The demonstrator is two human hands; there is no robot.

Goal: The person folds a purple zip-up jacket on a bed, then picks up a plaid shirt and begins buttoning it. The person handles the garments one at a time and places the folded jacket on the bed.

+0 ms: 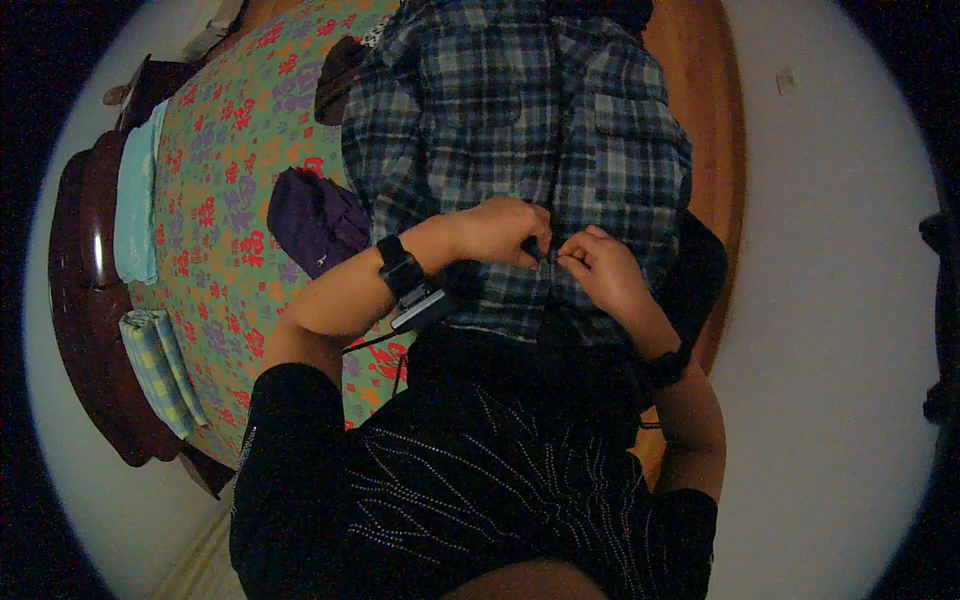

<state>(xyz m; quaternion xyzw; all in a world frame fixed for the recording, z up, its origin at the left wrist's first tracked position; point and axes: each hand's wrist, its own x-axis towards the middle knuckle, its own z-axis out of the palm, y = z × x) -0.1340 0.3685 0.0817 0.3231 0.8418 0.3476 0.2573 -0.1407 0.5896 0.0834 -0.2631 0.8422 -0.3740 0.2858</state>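
A blue, grey and white plaid shirt (487,142) lies spread out before me, its collar end away from me and its front edges meeting along the middle. My left hand (504,231) is at the lower front placket, fingers bent and pinching its left side. Close by on the right, my right hand (600,264) pinches the placket's other side between thumb and finger. The fingertips of both hands nearly meet. Whether a button is between them is too dark to tell. A black strap with a device (401,270) sits on my left wrist.
The shirt lies partly over a bed with a green sheet (225,225) with red characters. A purple cloth (319,221) and a dark brown cloth (337,79) lie left of it. A folded checked cloth (161,371) is near the headboard (86,300). Wooden floor (705,150) and a wall (832,300) are right.
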